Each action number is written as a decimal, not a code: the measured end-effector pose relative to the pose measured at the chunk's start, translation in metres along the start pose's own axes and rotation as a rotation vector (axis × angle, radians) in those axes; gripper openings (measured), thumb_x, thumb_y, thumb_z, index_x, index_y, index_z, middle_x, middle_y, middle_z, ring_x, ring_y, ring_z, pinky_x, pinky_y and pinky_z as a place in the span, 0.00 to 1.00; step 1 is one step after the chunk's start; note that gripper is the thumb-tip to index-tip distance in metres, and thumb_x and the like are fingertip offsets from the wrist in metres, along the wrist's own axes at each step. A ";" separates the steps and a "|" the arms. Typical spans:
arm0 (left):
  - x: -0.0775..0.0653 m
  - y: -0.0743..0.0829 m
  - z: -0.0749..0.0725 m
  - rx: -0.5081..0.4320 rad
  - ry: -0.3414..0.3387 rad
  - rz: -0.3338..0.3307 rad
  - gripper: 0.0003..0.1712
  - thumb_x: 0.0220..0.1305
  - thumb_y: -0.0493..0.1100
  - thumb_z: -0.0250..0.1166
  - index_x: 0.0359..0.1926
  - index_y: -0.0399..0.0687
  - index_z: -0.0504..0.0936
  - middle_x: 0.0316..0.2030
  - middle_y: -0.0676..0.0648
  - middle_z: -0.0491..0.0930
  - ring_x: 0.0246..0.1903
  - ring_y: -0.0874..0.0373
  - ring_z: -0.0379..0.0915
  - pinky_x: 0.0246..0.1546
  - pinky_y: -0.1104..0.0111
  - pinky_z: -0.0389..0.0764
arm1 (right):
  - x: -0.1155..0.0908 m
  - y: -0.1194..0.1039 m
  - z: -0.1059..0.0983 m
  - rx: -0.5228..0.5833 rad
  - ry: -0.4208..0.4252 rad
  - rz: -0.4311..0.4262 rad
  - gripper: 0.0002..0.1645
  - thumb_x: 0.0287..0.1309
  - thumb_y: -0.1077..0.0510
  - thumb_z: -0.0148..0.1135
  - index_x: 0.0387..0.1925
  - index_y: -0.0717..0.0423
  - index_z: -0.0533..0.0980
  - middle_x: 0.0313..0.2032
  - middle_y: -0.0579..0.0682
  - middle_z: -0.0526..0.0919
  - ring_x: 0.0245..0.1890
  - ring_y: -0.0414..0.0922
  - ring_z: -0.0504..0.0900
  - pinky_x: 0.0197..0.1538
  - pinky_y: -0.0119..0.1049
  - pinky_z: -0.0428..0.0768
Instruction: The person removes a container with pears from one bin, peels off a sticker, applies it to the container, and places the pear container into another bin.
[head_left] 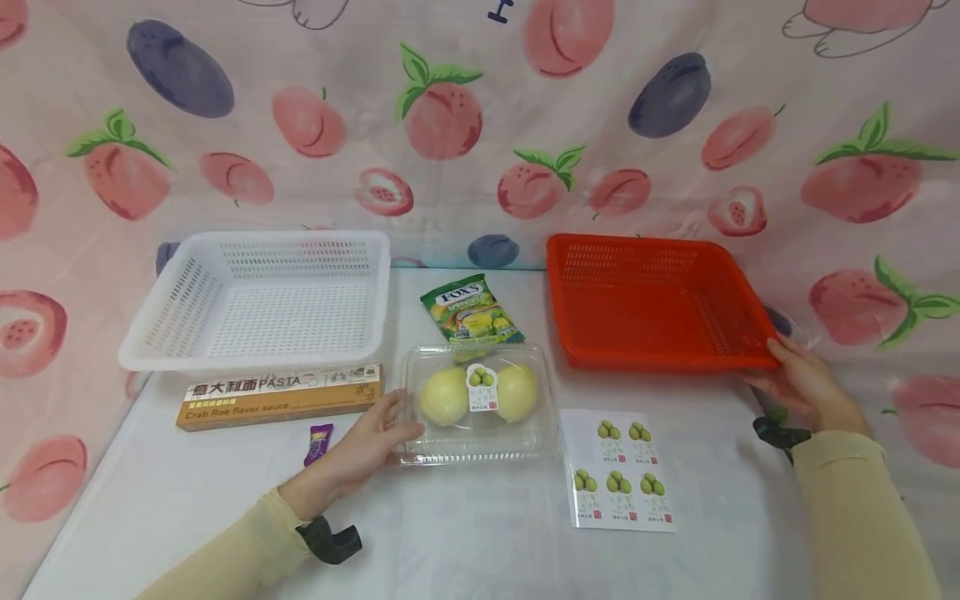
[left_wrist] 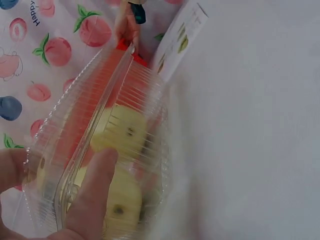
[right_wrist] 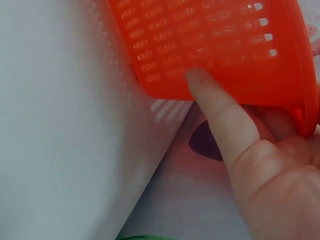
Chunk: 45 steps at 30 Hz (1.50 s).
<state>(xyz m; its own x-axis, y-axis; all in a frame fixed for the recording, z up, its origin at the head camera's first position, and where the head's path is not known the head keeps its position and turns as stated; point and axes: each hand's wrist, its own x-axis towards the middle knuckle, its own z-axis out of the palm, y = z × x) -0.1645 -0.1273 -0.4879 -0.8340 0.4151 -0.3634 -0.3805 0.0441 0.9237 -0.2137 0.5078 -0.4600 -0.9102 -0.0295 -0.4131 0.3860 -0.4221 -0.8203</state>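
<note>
My left hand [head_left: 372, 442] grips the left side of a clear plastic clamshell box [head_left: 543, 425], thumb along its front and fingers at the far side. Two pale yellow round fruits [head_left: 444, 397] sit inside it. A label [head_left: 482, 388] with green fruits printed on it is on the lid. At the right, my right hand [head_left: 813, 387] holds the front right corner of a red plastic basket [head_left: 675, 364]. In the right wrist view its thumb presses the slotted outer wall, with the other fingers partly hidden beneath the rim. Nothing lies in that basket.
A white basket [head_left: 255, 364] stands back left, with a pasta box [head_left: 281, 398] before it. The small purple packet [head_left: 318, 443] lies near my left forearm. A green candy bag [head_left: 472, 310] is behind the clamshell; a label sheet [head_left: 622, 471] lies to its right.
</note>
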 end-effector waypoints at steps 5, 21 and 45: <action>-0.004 0.005 0.001 -0.019 0.008 0.008 0.46 0.69 0.38 0.59 0.75 0.35 0.40 0.74 0.33 0.40 0.65 0.36 0.57 0.54 0.52 0.76 | -0.001 -0.001 0.004 -0.014 0.038 0.025 0.49 0.70 0.50 0.53 0.76 0.31 0.32 0.73 0.41 0.40 0.43 0.42 0.81 0.63 0.54 0.51; -0.014 0.058 0.017 0.082 -0.070 0.104 0.44 0.67 0.40 0.62 0.75 0.37 0.45 0.74 0.37 0.46 0.61 0.40 0.65 0.50 0.55 0.79 | 0.001 0.001 0.000 -0.006 0.025 0.017 0.48 0.71 0.49 0.51 0.75 0.29 0.32 0.74 0.37 0.37 0.59 0.41 0.67 0.63 0.53 0.50; 0.109 0.184 0.095 0.117 -0.111 0.164 0.48 0.65 0.40 0.64 0.76 0.44 0.45 0.75 0.45 0.46 0.64 0.52 0.62 0.45 0.58 0.83 | 0.001 0.006 -0.003 -0.070 0.019 -0.051 0.47 0.70 0.49 0.52 0.77 0.33 0.34 0.73 0.42 0.40 0.56 0.41 0.67 0.62 0.54 0.56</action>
<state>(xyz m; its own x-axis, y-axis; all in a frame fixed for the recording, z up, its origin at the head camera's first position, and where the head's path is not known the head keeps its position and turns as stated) -0.2877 0.0122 -0.3463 -0.8293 0.5226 -0.1976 -0.1893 0.0699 0.9794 -0.2118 0.5082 -0.4667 -0.9260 0.0077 -0.3774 0.3497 -0.3583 -0.8656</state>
